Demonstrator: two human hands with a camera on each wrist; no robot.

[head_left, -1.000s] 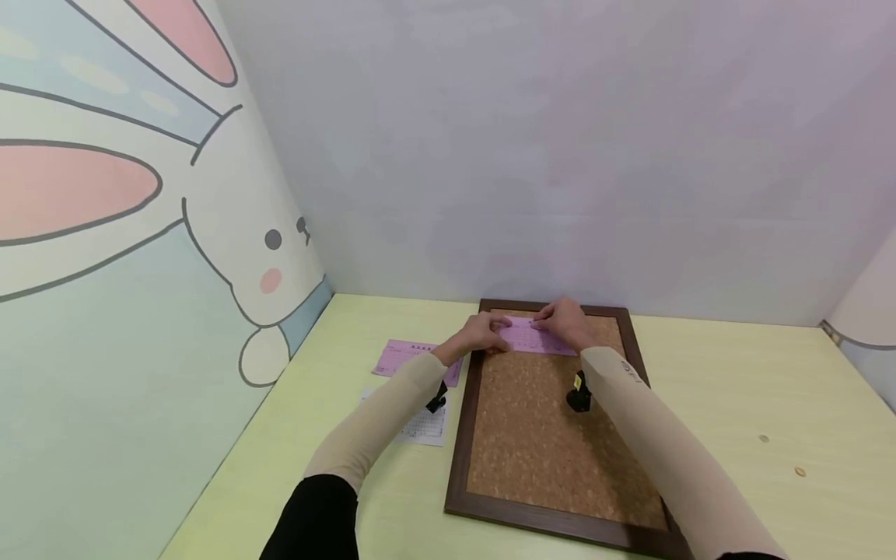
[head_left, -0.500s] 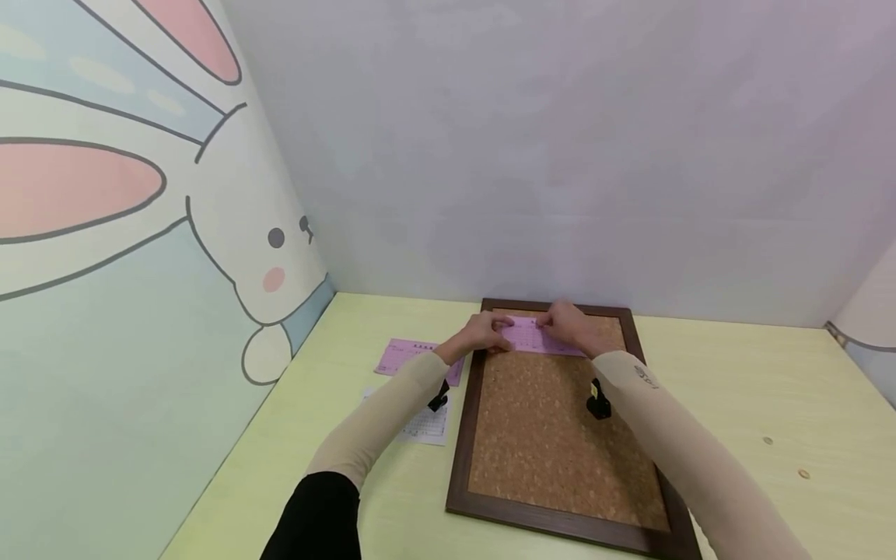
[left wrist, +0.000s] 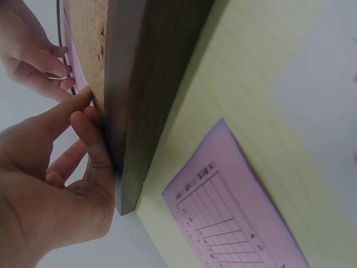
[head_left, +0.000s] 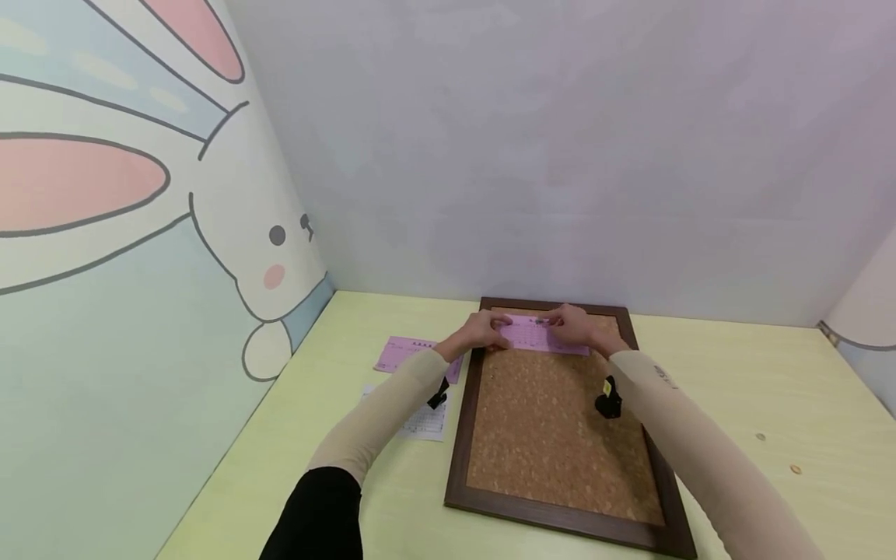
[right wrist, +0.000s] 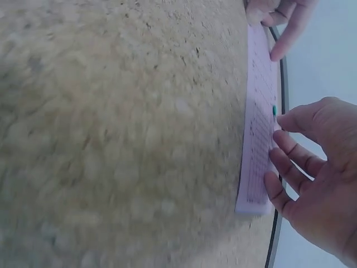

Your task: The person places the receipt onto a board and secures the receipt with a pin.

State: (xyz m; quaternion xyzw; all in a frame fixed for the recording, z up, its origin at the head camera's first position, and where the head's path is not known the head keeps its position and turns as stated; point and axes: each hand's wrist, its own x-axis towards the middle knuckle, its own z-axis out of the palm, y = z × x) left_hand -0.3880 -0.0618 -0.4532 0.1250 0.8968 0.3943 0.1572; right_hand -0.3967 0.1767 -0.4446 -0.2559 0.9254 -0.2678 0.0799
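- The pale yellow-green table (head_left: 728,389) holds everything in front of me.
- The big brown-framed cork board (head_left: 553,435) lies flat on the table.
- A second pink paper form (head_left: 409,354) and a white printed sheet (head_left: 423,424) lie on the table, just left of the board.
- The pink paper slip (head_left: 539,336) lies at the far end of the cork.
- My left hand (head_left: 483,333) presses the slip's left end with flat fingers.
- My right hand (head_left: 577,327) touches the right end with loose fingers, apart from my left.
- A tiny green pin (right wrist: 274,110) shows at the slip's edge, next to my right fingers.
- I think the slip could slide or go crooked if one hand lifts, and the pin could poke my finger.
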